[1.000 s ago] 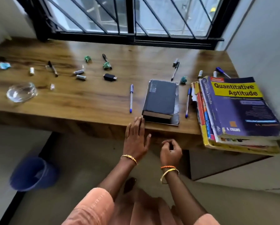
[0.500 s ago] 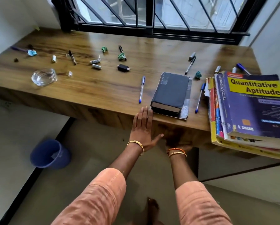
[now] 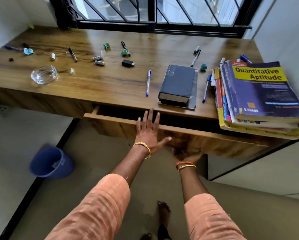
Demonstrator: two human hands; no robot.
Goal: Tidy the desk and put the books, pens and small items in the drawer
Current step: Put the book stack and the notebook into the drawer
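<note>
Far out to the left of the left hand, the glass ashtray, batteries and black adapter sit loose on the desk, nothing stowed yet. Straight-fingered, that hand lies flat on the front of the drawer, open only a crack. Below it the right hand hooks under the panel, grip unclear, while beyond sit the blue pen, black book and textbook stack, all to clear.
</note>
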